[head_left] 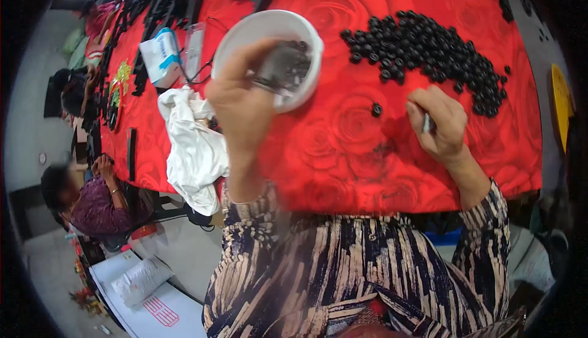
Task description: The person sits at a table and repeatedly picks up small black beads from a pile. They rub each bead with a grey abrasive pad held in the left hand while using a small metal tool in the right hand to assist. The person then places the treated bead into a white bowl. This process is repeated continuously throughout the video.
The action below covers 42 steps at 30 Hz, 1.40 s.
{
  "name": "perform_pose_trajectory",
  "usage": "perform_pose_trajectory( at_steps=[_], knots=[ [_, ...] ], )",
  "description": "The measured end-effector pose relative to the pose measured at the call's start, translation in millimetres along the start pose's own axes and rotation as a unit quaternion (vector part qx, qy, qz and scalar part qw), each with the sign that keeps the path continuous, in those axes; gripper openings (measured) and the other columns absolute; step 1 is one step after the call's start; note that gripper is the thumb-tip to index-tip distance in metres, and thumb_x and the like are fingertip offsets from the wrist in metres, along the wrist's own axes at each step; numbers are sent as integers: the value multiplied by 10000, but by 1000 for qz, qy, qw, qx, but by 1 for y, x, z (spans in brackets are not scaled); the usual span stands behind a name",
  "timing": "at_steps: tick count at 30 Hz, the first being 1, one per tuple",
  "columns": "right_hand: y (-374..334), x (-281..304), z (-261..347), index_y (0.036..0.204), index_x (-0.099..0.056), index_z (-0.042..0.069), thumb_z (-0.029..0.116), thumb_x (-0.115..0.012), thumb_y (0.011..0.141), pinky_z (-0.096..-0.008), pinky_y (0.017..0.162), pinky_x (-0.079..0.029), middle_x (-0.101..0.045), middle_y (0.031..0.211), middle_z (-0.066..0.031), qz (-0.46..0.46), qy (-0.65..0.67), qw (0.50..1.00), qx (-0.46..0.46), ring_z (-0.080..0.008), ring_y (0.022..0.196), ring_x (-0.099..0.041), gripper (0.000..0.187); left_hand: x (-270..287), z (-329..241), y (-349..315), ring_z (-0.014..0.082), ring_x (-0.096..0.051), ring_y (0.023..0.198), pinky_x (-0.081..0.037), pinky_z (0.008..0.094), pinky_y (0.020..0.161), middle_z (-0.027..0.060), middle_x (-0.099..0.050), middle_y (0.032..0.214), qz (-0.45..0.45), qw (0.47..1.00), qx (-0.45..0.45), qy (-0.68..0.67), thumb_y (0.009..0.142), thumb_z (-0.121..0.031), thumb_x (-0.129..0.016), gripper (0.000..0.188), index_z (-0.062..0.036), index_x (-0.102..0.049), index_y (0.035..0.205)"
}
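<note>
My left hand, smeared by motion, is over the near left side of a white bucket. Its fingertips are at the bucket's mouth; whether they hold anything is not clear. Inside the bucket are small black pieces and some greyish bits. My right hand is closed above the red cloth, with the pale grey end of a small tool showing between thumb and fingers. One small black ring-shaped piece lies between my hands. Beyond my right hand spreads a heap of similar black pieces.
A red rose-patterned tablecloth covers the table. Left of the bucket are a crumpled white cloth and a blue-and-white packet. Long black parts line the far left edge. Another person sits at the left.
</note>
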State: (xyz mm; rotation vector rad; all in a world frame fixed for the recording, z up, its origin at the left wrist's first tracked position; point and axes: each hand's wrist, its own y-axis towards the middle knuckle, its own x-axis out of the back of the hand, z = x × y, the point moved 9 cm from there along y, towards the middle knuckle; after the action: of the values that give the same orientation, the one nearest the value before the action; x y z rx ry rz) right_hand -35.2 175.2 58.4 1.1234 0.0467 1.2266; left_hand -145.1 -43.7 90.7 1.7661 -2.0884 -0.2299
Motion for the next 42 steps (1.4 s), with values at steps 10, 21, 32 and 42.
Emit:
perform_pose_trajectory(
  at_steps=[10, 21, 32, 42],
  knots=[
    [-3, -3, -19, 865, -565, 45, 55, -664, 746, -354, 484, -407, -488, 655, -93, 6, -14, 999, -33, -266, 555, -527, 155, -97, -7, -41, 205, -601, 764, -471, 290, 677, 95, -600, 864, 215, 956, -108, 168, 693, 58, -642, 264, -21, -638, 945],
    [-7, -11, -16, 886, -563, 47, 50, -678, 621, -371, 521, -446, -506, 707, -96, 63, -15, 997, -43, -286, 626, -561, 290, -131, 39, -56, 305, -589, 818, -478, 378, 697, 142, -564, 937, 336, 921, -85, 178, 739, -64, -644, 273, -21, -620, 1008],
    [-7, -11, -15, 894, -567, 34, 47, -696, 646, -352, 490, -414, -496, 698, -92, 74, 26, 996, -49, -266, 571, -525, 280, -120, 34, -50, 203, -582, 758, -480, 300, 647, 91, -586, 871, 302, 947, -69, 85, 806, -86, -632, 193, -2, -604, 978],
    [-5, -16, -2, 943, -620, 30, 49, -726, 688, -291, 498, -397, -490, 706, -71, 86, 158, 979, -93, -185, 577, -508, 276, -137, 71, -99, 122, -595, 618, -495, 224, 551, 91, -626, 784, 289, 764, 400, -415, 898, -120, -543, 188, 36, -601, 986]
  ],
)
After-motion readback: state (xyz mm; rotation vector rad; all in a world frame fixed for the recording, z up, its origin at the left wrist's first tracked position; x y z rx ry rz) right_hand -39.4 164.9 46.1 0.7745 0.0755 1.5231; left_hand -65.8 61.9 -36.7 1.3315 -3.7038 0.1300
